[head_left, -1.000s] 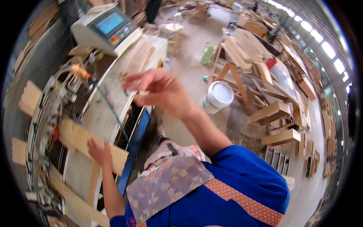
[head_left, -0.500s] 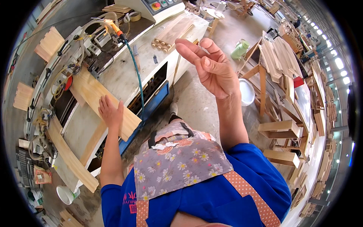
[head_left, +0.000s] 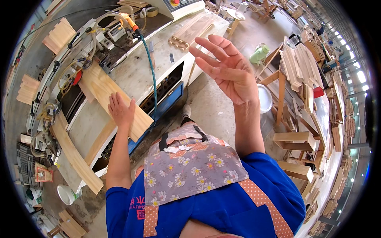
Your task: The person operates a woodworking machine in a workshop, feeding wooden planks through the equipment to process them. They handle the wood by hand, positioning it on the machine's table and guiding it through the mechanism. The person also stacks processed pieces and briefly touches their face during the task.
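My left hand point(head_left: 121, 110) lies flat, fingers stretched, on a pale wooden board point(head_left: 104, 92). That board rests across the machine table point(head_left: 139, 59), its near end jutting past the table's front edge and its far end at the clamps and hoses. Raised in the air at centre right, my right hand point(head_left: 234, 73) has its fingers apart and holds nothing. A second long board point(head_left: 77, 156) slants over the table's left end, with another wooden strip point(head_left: 104, 139) between the two boards.
An orange air gun point(head_left: 129, 20) with a teal hose hangs over the table. To the right are a green jug point(head_left: 260, 53), a white bucket point(head_left: 265, 98) and a bench with stacked boards point(head_left: 297, 65). A white tub point(head_left: 67, 194) stands on the floor at lower left.
My right hand has opened from a loose pinch into spread fingers. My left hand stays flat on the board. The whole view has shifted slightly.
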`<action>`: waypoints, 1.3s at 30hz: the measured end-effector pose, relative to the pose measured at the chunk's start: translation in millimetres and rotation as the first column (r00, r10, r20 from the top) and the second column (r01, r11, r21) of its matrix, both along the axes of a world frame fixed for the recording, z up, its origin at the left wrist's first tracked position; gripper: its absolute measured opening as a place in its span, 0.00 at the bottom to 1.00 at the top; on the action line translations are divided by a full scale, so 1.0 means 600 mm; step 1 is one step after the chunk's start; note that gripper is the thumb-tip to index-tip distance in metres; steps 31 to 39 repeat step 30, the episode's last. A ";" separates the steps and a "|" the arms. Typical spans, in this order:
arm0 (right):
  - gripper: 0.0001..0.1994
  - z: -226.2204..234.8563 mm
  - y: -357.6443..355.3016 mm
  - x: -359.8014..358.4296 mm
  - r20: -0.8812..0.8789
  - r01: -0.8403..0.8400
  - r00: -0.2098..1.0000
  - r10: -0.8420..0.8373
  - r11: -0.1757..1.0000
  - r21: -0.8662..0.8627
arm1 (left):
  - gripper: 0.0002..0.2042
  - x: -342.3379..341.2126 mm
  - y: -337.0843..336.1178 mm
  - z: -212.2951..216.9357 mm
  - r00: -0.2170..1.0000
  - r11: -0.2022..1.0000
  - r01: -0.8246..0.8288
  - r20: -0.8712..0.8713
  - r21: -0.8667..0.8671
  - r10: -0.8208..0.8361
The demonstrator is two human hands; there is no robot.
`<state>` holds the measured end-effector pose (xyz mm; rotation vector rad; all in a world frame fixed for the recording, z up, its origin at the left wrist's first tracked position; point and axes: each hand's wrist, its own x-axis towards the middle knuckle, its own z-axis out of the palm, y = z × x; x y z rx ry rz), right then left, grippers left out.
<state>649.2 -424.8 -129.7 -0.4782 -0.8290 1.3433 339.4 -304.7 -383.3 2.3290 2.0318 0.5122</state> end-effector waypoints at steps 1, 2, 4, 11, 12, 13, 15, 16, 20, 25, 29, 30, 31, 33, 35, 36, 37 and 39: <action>0.31 0.000 0.000 -0.003 0.025 0.015 1.000 -0.015 1.000 -0.006 | 0.38 -0.002 0.001 -0.002 1.000 1.000 -0.004 0.000 0.002 0.004; 0.32 0.000 0.000 -0.005 0.050 0.029 0.998 -0.029 1.000 -0.010 | 0.38 -0.004 0.001 -0.002 1.000 1.000 0.002 0.004 0.014 -0.002; 0.32 -0.003 0.000 -0.012 0.114 0.073 0.991 -0.071 0.997 -0.013 | 0.38 -0.013 -0.002 -0.003 1.000 0.999 -0.001 0.011 0.037 0.000; 0.32 -0.003 -0.024 -0.004 0.311 0.087 0.946 -0.088 0.996 0.016 | 0.39 -0.005 0.005 -0.013 0.998 0.998 0.000 0.058 0.069 -0.004; 0.29 -0.013 -0.015 -0.013 0.321 0.066 0.941 -0.104 0.990 0.127 | 0.38 -0.007 0.002 -0.001 0.999 0.997 0.017 0.050 0.069 -0.021; 0.26 -0.023 -0.006 -0.018 0.387 0.071 0.910 -0.148 0.976 0.206 | 0.38 -0.013 0.000 -0.001 0.999 0.997 0.006 0.050 0.071 -0.009; 0.22 -0.040 0.004 0.003 0.413 -0.021 0.905 -0.106 0.956 0.292 | 0.38 -0.017 -0.005 -0.001 0.999 0.997 -0.007 0.051 0.072 0.003; 0.20 -0.038 0.009 0.015 0.383 -0.113 0.924 -0.012 0.947 0.302 | 0.38 -0.017 -0.006 -0.001 0.999 0.997 -0.010 0.054 0.071 0.006; 0.12 -0.019 -0.006 -0.024 0.419 0.184 0.873 -0.247 0.965 0.186 | 0.39 -0.016 -0.005 -0.004 0.999 0.999 -0.017 0.033 0.039 0.015; 0.09 -0.014 0.000 -0.020 0.272 0.071 0.955 -0.116 0.983 0.172 | 0.39 -0.009 -0.007 -0.002 0.999 0.999 -0.021 0.044 0.036 0.019; 0.09 0.034 -0.020 -0.018 0.528 0.107 0.809 -0.259 0.948 0.301 | 0.39 0.000 -0.004 0.011 0.998 0.999 -0.003 0.055 0.052 0.000; 0.11 0.051 -0.032 -0.006 0.526 0.225 0.764 -0.374 0.918 0.326 | 0.39 0.003 -0.003 0.021 0.998 0.998 0.000 0.062 0.064 -0.004; 0.11 0.051 -0.032 -0.006 0.526 0.225 0.764 -0.374 0.918 0.326 | 0.39 0.003 -0.003 0.021 0.998 0.998 0.000 0.062 0.064 -0.004; 0.11 0.051 -0.032 -0.006 0.526 0.225 0.764 -0.374 0.918 0.326 | 0.39 0.003 -0.003 0.021 0.998 0.998 0.000 0.062 0.064 -0.004; 0.11 0.051 -0.032 -0.006 0.526 0.225 0.764 -0.374 0.918 0.326 | 0.39 0.003 -0.003 0.021 0.998 0.998 0.000 0.062 0.064 -0.004; 0.11 0.051 -0.032 -0.006 0.526 0.225 0.764 -0.374 0.918 0.326 | 0.39 0.003 -0.003 0.021 0.998 0.998 0.000 0.062 0.064 -0.004; 0.11 0.051 -0.032 -0.006 0.526 0.225 0.764 -0.374 0.918 0.326 | 0.39 0.003 -0.003 0.021 0.998 0.998 0.000 0.062 0.064 -0.004; 0.11 0.051 -0.032 -0.006 0.526 0.225 0.764 -0.374 0.918 0.326 | 0.39 0.003 -0.003 0.021 0.998 0.998 0.000 0.062 0.064 -0.004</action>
